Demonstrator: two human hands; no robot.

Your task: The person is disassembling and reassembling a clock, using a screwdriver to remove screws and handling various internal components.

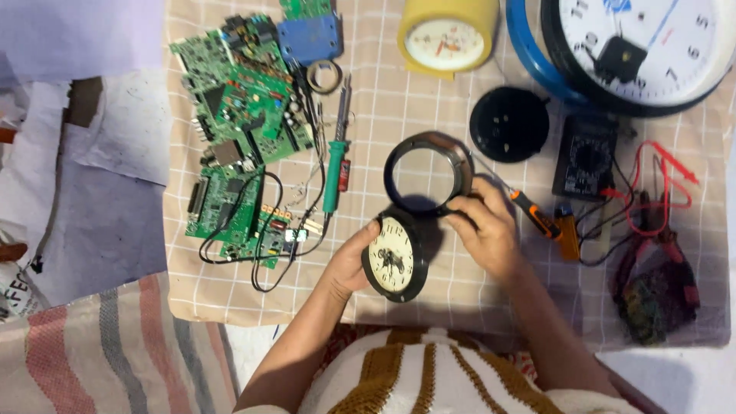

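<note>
The small black clock (392, 259) with a cream face sits between the two hands, low in the middle of the checked cloth (460, 100). The left hand (349, 264) cups its left side, fingers curled on the rim. The right hand (484, 228) holds the round black ring with clear glass (428, 172), which tips up just above the clock and touches its top. Green circuit boards (245, 130) lie to the left. An orange screwdriver (533, 212) lies just beside the right hand.
</note>
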